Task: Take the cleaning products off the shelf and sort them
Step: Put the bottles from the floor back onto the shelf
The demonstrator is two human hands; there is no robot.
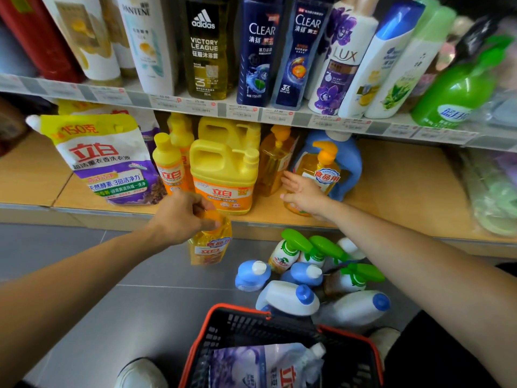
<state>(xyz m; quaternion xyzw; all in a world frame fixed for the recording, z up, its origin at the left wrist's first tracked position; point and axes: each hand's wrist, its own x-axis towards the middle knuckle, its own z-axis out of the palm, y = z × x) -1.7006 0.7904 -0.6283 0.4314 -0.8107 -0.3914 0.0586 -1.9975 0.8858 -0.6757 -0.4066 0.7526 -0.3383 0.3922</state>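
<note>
under left hand (183,217) fingers: pump bottle (209,245).

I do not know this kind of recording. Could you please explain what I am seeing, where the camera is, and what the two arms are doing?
There is no machine here: a person wears one wide-angle camera on the head, so you look down along their own arms. The left hand grips a yellow pump bottle by its top, in front of the lower shelf. The right hand is open and reaches to an orange-capped bottle on that shelf; I cannot tell if it touches. On the floor lie blue-capped bottles and green spray bottles. At the bottom is a red-rimmed basket with a purple pouch inside.
</note>
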